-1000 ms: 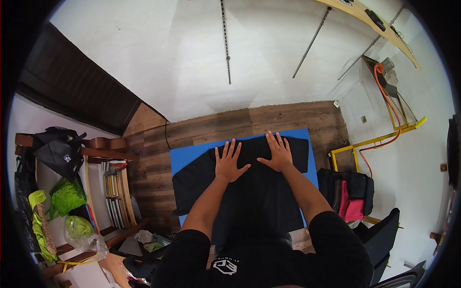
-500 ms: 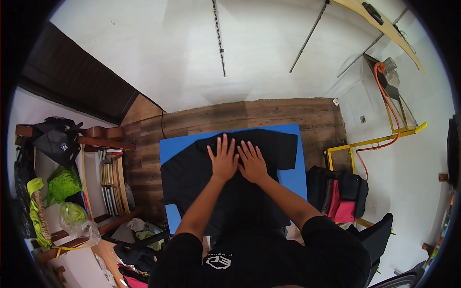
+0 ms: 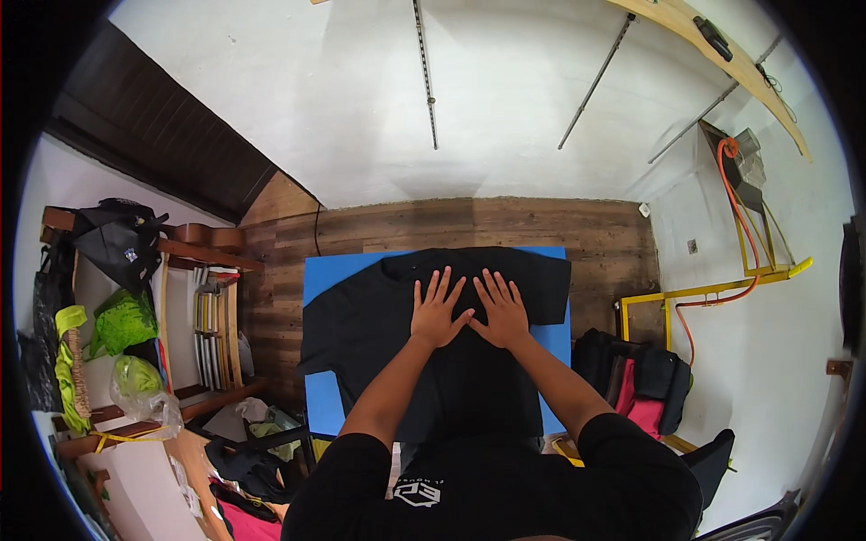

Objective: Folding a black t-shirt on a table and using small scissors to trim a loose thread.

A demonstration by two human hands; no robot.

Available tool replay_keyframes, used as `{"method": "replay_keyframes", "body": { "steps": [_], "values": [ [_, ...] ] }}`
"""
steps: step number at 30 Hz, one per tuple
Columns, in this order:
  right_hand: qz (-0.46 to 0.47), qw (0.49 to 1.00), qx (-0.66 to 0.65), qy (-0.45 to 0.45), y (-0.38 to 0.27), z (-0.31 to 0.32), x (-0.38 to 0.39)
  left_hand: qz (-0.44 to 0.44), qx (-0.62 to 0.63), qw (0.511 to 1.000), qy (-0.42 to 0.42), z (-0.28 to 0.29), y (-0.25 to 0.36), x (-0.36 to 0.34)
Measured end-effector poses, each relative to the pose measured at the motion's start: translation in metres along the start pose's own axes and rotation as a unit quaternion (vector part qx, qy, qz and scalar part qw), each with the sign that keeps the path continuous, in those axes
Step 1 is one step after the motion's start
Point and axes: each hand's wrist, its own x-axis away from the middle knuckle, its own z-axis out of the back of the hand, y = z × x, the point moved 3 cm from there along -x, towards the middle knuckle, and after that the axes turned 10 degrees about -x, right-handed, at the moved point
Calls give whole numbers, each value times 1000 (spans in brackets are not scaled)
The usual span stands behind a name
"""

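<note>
A black short-sleeved T-shirt (image 3: 347, 316) lies spread over a blue board (image 3: 320, 406), its neckline toward the far edge. My left hand (image 3: 437, 311) rests palm down on the upper middle of the shirt, fingers spread. Just right of it, my right hand (image 3: 501, 311) lies flat on the fabric, fingers also spread. The two thumbs nearly meet.
A wooden rack (image 3: 171, 248) with bags, cloths and plastic-wrapped items stands left. At right are folded black and red fabrics (image 3: 642, 415) by a yellow metal frame (image 3: 695, 293) with an orange hose. A white wall and wooden floor (image 3: 424, 216) lie beyond the board.
My hands have come closer together on the shirt since a second ago; since half a second ago their fingers are slightly farther apart. The shirt's neckline shows more behind my fingers.
</note>
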Motion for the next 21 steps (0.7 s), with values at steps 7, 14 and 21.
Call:
{"method": "replay_keyframes", "body": {
  "steps": [7, 14, 21],
  "values": [
    [33, 998, 48, 28, -56, -18, 19, 3, -20, 997, 73, -10, 12, 44],
    [-92, 995, 1, -49, -21, 15, 96, 92, -16, 996, 13, 34, -83, 172],
    [-138, 990, 37, 5, -54, 1, 92, 133, -25, 990, 30, 30, -134, 215]
  ]
}}
